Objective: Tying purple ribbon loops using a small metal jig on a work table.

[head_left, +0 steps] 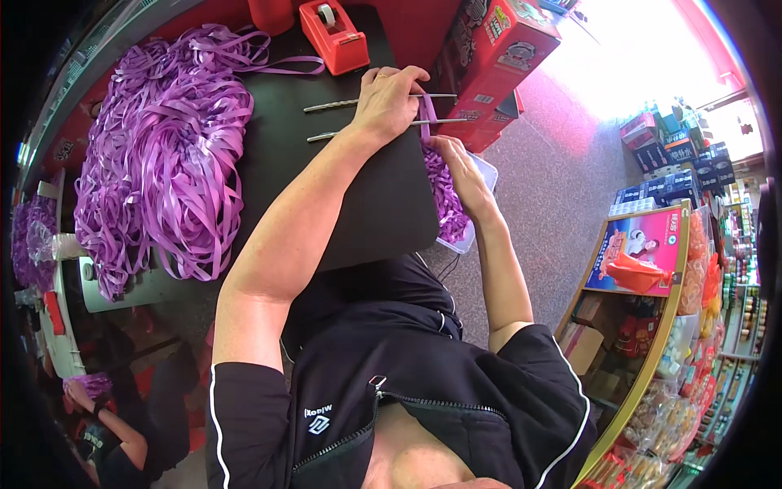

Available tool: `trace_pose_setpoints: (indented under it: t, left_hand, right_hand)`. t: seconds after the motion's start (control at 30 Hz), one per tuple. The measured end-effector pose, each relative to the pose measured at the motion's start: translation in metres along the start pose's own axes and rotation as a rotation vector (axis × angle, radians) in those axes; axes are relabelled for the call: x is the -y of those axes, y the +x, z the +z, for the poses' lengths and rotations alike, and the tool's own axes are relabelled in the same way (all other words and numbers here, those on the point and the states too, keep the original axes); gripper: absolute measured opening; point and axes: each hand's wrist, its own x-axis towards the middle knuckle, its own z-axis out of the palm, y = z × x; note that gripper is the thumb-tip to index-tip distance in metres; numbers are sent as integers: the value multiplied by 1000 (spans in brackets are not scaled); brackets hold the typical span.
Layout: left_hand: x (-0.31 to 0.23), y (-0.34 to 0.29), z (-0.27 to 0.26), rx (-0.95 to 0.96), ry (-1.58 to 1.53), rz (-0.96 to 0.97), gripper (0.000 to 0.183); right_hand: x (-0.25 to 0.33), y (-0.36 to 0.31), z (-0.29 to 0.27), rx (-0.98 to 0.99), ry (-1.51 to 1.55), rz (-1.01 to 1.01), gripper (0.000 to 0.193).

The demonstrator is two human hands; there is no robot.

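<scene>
Two thin metal rods [330, 106] lie roughly parallel across the right part of the black tabletop [326, 196] and stick out past its edge. A flat purple ribbon [426, 114] loops over both rods near their right ends. My left hand [387, 99] is over the rods, its fingers bent and closed at the ribbon's upper part. Just below the rods, my right hand [463, 169] pinches the lower end of that ribbon. Under it, beside the table, a clear plastic tub [487, 173] is filled with purple ribbon pieces [446, 200]. My fingertips are partly hidden.
A big heap of tangled purple ribbon [175, 155] covers the table's left side. A red tape dispenser [334, 37] and red cartons [489, 57] stand at the back. Packed shelves [660, 367] line the right. At lower left, another person or a reflection [114, 424] holds purple ribbon.
</scene>
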Motion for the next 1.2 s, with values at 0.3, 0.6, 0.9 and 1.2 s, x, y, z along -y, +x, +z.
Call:
trace_pose_setpoints:
  t: [0.3,0.6,0.9,1.2]
  left_hand:
    - [-1,2,7,38,4,-15,37]
    - [2,-6,-4,-287,-59,105,34]
    - [-61,-50,-13,229,-1347,-690,48]
    - [-84,-32,-23,-3,-2110,-927,92]
  right_hand:
    - [16,8,-21,-49,-49,153,44]
    - [37,22,-23,37,159,222,52]
    - [54,23,-40,53,201,432,61]
    - [67,11,-36,57,309,445,52]
